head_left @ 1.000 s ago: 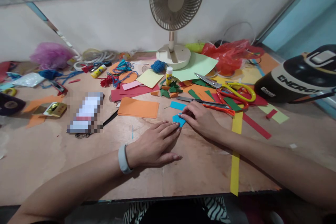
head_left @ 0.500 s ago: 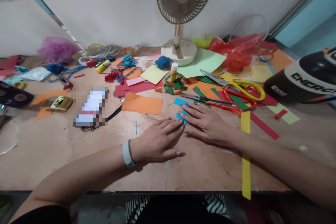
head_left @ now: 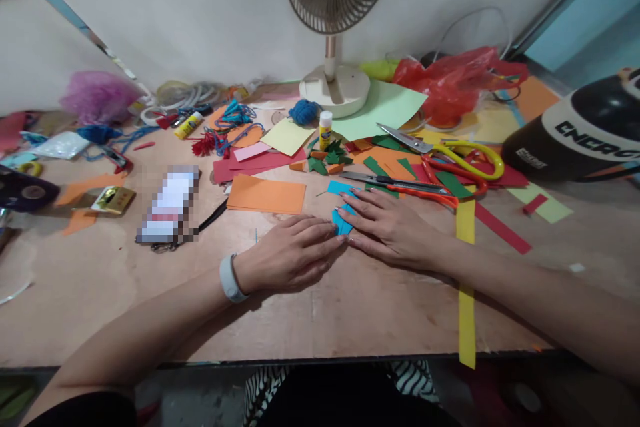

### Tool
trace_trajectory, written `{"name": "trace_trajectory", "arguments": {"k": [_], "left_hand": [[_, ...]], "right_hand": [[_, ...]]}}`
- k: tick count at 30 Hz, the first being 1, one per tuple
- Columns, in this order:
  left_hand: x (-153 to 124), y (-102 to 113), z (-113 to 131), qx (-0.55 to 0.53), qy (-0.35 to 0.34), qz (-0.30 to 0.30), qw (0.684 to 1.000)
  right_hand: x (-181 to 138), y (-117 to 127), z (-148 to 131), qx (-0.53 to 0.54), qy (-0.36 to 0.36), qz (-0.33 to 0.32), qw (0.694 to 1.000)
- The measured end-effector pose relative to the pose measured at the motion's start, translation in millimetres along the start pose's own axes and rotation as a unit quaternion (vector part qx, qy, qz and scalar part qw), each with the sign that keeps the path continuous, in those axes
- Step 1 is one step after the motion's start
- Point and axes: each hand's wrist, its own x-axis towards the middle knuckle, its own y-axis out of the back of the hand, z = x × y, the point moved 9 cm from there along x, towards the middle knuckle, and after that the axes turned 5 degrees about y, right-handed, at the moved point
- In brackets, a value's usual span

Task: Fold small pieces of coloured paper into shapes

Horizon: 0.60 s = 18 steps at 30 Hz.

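A small blue paper piece (head_left: 341, 221) lies on the wooden table (head_left: 100, 293), mostly covered by my fingertips. My left hand (head_left: 290, 255), a grey band on its wrist, lies flat with fingers stretched toward the piece and touching its left edge. My right hand (head_left: 387, 227) lies flat too, fingers spread and pressing on the piece from the right. A second blue scrap (head_left: 341, 187) sits just beyond them. Neither hand grips anything.
An orange sheet (head_left: 267, 194) lies left of the hands. Orange-handled cutter (head_left: 400, 185) and yellow scissors (head_left: 450, 153) lie behind my right hand among paper scraps. A yellow strip (head_left: 466, 293) overhangs the front edge. A fan (head_left: 334, 87), glue stick (head_left: 325, 129), red bag (head_left: 450, 83), helmet (head_left: 580, 130) stand further back.
My right hand has gone from curled over the blue piece to flat with fingers spread on it. The left hand stays pressed beside it. The camera view has shifted slightly.
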Motion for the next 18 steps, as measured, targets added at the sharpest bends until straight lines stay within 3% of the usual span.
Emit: {"name": "trace_trajectory", "arguments": {"k": [7,18], "left_hand": [[-1.7,-17.7,-2.5,0.043,0.012,-0.081,0.996],[-4.2,-20.6,-3.8,0.031,0.016,-0.053,0.998]], "right_hand": [[-2.7,-3.1,3.2,0.016,0.001,-0.01,1.0],[-2.3,-5.1,5.6,0.026,-0.021,-0.022,0.999]]}}
